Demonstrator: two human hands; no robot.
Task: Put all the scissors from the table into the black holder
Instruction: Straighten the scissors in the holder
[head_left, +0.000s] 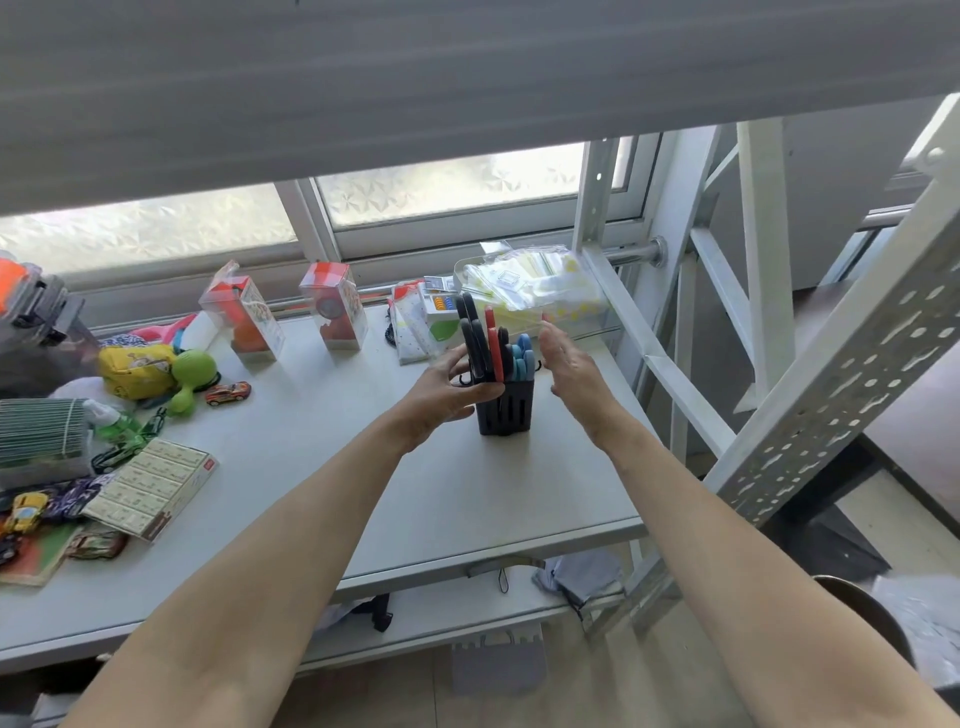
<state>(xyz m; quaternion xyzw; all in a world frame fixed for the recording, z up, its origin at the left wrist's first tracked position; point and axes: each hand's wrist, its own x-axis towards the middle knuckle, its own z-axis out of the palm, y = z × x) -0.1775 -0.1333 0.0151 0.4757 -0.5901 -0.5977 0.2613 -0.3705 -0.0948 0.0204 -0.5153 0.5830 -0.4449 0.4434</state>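
Note:
The black holder stands upright on the grey table, right of centre. Several scissors stick out of its top: black-handled ones, a red-handled pair and blue-handled ones. My left hand is at the holder's left side, fingers curled against its upper edge and the black scissor handles. My right hand hovers just right of the holder, fingers spread, touching nothing. No loose scissors show on the table.
Clear boxed toys and a bin of plastic bags line the back edge. Toys, a yellow pouch, a toy car and a card box crowd the left. A white metal rack frame stands right.

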